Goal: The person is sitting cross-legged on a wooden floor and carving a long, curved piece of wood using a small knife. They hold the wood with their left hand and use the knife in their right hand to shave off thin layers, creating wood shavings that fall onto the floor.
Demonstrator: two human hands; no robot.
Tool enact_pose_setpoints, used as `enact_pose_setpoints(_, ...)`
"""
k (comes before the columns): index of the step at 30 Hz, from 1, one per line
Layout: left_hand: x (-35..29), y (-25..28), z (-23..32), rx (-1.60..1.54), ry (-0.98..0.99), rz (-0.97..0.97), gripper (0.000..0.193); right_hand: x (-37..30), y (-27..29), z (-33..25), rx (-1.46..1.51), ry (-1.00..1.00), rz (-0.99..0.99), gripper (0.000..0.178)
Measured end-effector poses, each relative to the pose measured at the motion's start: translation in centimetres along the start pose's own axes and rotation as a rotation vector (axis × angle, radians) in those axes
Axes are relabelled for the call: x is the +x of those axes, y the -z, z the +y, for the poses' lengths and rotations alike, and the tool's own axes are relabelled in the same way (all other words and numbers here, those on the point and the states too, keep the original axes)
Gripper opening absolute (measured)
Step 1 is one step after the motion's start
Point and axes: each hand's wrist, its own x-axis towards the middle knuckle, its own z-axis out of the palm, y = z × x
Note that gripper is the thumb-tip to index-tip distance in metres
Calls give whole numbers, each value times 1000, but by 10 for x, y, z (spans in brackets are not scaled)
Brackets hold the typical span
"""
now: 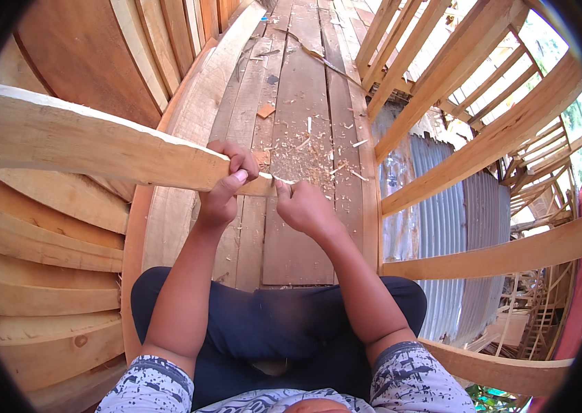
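Note:
A long light-coloured wooden plank (98, 141) reaches in from the left and narrows to a thin tongue at its right end. My left hand (224, 184) is closed around it just before the narrow part, thumb on the near side. My right hand (305, 208) is closed at the tip of the tongue, its thumb pointing up along the end. A small dark edge and a pale sliver show by that thumb, but whatever the fist holds is mostly hidden. Wood shavings (305, 157) are scattered on the floorboards beyond my hands.
I sit on a narrow floor of brown boards (298, 241). Wooden slats (43, 299) line the left side, and an open railing (484, 258) runs along the right. Corrugated metal sheeting (435, 206) lies below the railing. Small wood offcuts (265, 110) lie ahead.

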Motion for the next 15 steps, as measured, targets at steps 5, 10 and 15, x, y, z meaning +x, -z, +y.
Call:
enact_pose_setpoints(5,0,-11,-2,26,-2,46,21,61,-42,87,137,-106,37,63)
enact_pose_setpoints(10,1,-5,0,-6,-1,-19,19,81,-59,100,21,-131,138,64)
enact_pose_setpoints(15,2,-4,-1,-2,-16,-4,18,86,-56,105,62,-120,73,65)
